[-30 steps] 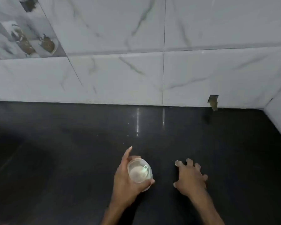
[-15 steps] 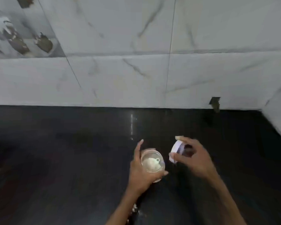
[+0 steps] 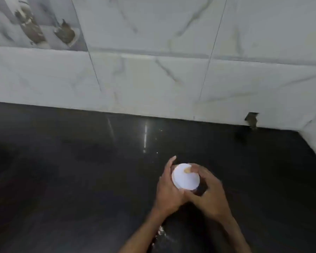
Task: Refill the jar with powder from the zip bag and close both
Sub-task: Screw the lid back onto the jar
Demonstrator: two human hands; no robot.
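A round white lid covers the mouth of the small jar, so the jar's body is hidden beneath the lid and both hands. My left hand wraps around the jar from the left side. My right hand grips the lid from the right, with the thumb resting on top of the lid. They are over the black countertop. The zip bag is not in view.
A white marble-tiled wall backs the counter and turns a corner at the right. A small chipped hole shows at the wall's base. Some pale powder or a bit of plastic shows by my left forearm.
My right hand picked the white lid up from the counter, carried it left and set it over the open jar. The powder inside is now covered.
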